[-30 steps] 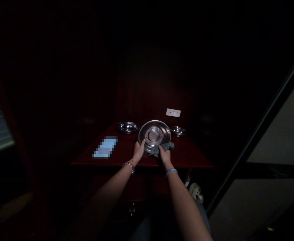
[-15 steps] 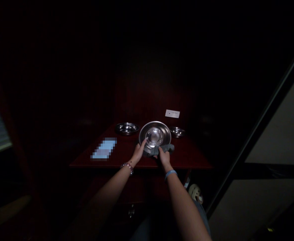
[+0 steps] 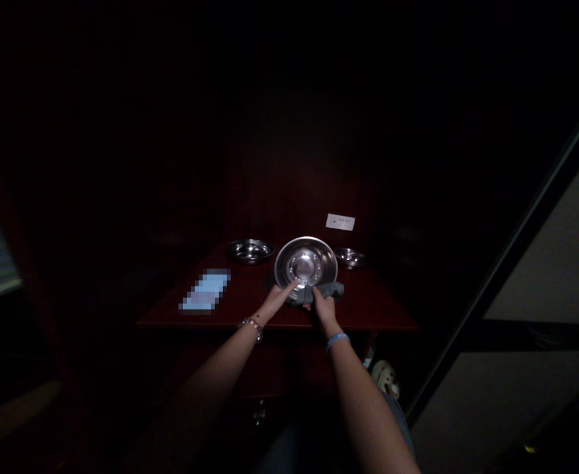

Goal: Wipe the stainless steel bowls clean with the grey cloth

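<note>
A shiny steel bowl (image 3: 314, 253) is tilted up with its inside facing me, above the dark red desk (image 3: 185, 319). My left hand (image 3: 276, 301) grips its lower left edge, thumb inside the bowl and the other fingers hidden behind it. A bunched grey cloth (image 3: 331, 289) lies over the lower right rim. My right hand (image 3: 324, 307) is closed on that cloth, pressing it against the rim with the thumb on top.
Further back stand two more steel bowls, a wider one (image 3: 251, 251) at left and a smaller one (image 3: 350, 257) at right. A pixelated pale-blue rectangle (image 3: 205, 289) lies on the left. Behind is a white wall socket (image 3: 340, 222); below right, a pale clog (image 3: 385, 380).
My left thumb has slid down and right inside the bowl, toward the cloth. The bowl and my right hand with the cloth are nearly where they were.
</note>
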Motion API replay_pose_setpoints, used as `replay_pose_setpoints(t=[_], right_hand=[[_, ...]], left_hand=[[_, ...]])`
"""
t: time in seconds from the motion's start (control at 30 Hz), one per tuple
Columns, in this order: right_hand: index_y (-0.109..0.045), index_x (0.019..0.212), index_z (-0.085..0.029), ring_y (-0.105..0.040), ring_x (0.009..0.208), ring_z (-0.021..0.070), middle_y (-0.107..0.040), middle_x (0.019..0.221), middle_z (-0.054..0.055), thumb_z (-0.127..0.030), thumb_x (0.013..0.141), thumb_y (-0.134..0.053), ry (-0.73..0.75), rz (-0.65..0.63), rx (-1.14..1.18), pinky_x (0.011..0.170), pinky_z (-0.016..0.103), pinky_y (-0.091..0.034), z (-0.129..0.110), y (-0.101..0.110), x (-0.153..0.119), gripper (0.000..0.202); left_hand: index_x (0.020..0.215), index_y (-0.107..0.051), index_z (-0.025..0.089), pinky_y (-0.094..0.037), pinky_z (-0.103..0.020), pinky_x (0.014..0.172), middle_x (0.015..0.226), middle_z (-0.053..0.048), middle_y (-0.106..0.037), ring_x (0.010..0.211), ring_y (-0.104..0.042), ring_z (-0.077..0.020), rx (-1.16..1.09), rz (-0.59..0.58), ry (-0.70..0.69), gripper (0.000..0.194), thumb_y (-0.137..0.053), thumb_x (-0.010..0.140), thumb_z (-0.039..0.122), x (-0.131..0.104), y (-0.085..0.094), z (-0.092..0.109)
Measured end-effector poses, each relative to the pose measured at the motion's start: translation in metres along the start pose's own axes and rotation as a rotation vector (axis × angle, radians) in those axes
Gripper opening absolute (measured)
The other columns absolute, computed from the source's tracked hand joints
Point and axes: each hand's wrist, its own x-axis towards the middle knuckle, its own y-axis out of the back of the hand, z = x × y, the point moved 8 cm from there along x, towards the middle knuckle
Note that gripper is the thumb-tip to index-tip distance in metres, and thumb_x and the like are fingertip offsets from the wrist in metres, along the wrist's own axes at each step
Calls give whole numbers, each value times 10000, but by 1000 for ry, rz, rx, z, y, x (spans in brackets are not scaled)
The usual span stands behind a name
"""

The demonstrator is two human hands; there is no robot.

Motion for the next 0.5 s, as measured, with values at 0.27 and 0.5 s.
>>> replay_pose_setpoints(t=[0.27,0.5], right_hand=[[-738,871,-93,-710,528,204,-752,658,94,-232,913,-621,9,-11,-16,519,264,-584,2,-1,2,187],[-745,863,-95,-716,547,207,-752,653,78,-212,900,-632,10,-6,4,536,267,-593,1,-1,1,167]], left_hand=[[1251,-702,178,-404,-448,1185,1322,-142,-713,1307,-618,-340,14,-16,-13,708,-795,688,596,-5,-1,8],[1280,-683,184,-399,-436,1186,1329,-130,-712,1310,-613,-331,20,-10,7,696,-784,707,566,-5,-1,7]])
